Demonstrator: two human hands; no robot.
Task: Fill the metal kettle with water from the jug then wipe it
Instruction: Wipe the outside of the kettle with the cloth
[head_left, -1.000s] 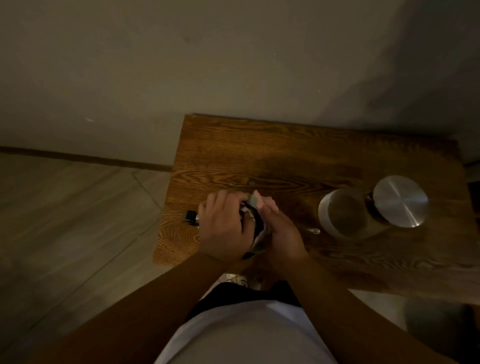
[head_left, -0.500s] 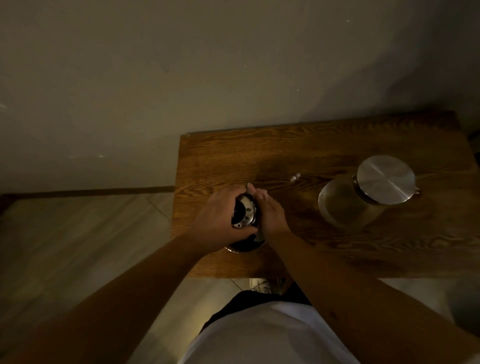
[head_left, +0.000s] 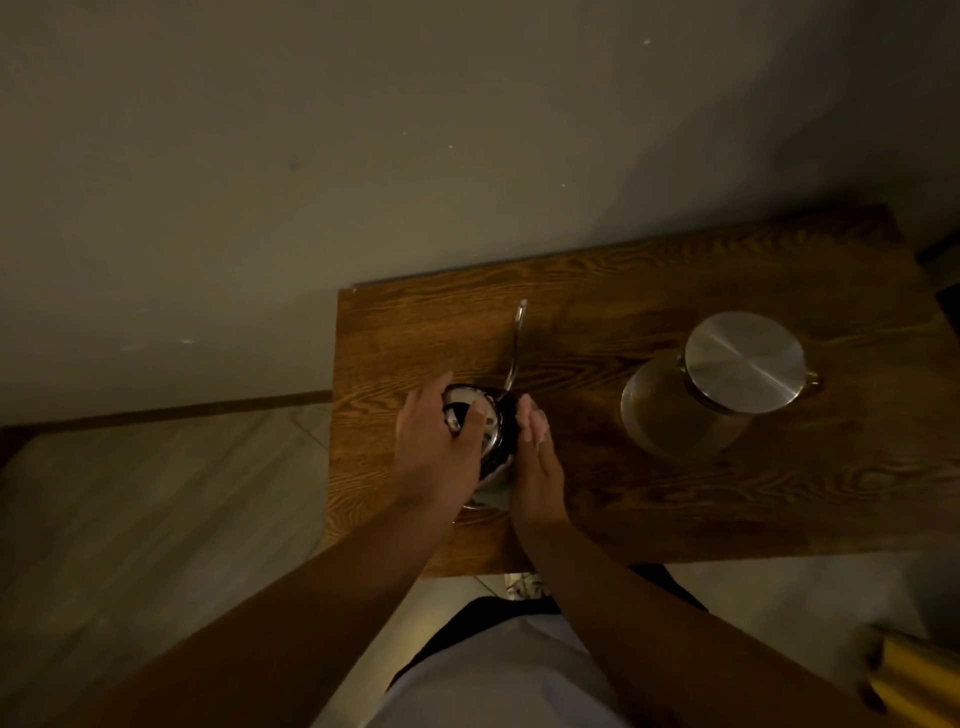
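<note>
The metal kettle (head_left: 496, 439) stands near the front left of the wooden table (head_left: 649, 509), its thin gooseneck spout (head_left: 516, 343) pointing away from me. My left hand (head_left: 441, 452) lies over the kettle's top and left side, gripping it. Against the kettle's right side, my right hand (head_left: 537, 467) presses a pale cloth (head_left: 540, 421), of which only a small part shows. The glass jug (head_left: 675, 415) with a round steel lid (head_left: 744, 361) stands to the right, apart from both hands.
The table stands against a plain wall. A pale tiled floor lies to the left. Something yellow (head_left: 914, 680) shows at the bottom right corner.
The view has shifted and the kettle has turned: its spout now points away from me. Both hands stay on the kettle, the right one with the cloth against its side.
</note>
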